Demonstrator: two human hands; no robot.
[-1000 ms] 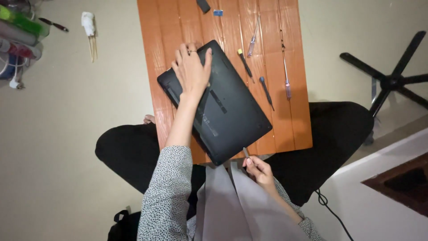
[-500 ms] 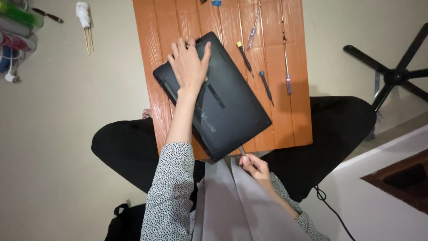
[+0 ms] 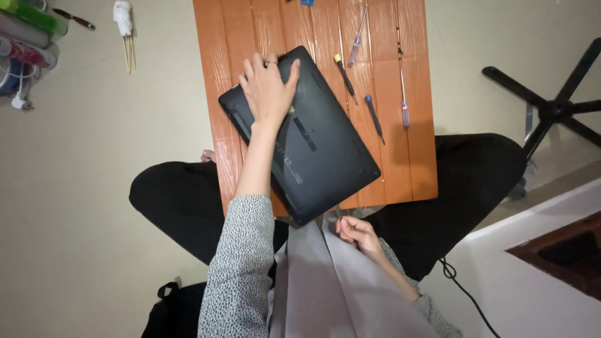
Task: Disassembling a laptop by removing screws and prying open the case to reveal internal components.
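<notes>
A black laptop (image 3: pixel 319 144) lies bottom side up and slanted on a small orange wooden table (image 3: pixel 407 156). My left hand (image 3: pixel 268 87) rests flat on its far corner, fingers spread. My right hand (image 3: pixel 357 233) is at the table's near edge, just below the laptop's near corner, fingers closed around a thin tool (image 3: pixel 338 211) that points up at the laptop's edge. Three screwdrivers lie to the right of the laptop: one with a yellow tip (image 3: pixel 344 76), a dark one (image 3: pixel 374 117) and a long thin one with a purple handle (image 3: pixel 404 94).
Another screwdriver (image 3: pixel 357 39) lies at the table's far side. Bottles and a cable (image 3: pixel 25 37) sit on the floor at the far left, with a white brush-like thing (image 3: pixel 124 25). A black chair base (image 3: pixel 551 109) stands right. A black bag (image 3: pixel 169 313) lies near my left side.
The view shifted slightly. My left hand stays on the laptop's far corner and my right hand stays by the near corner with the thin tool; the laptop has barely moved.
</notes>
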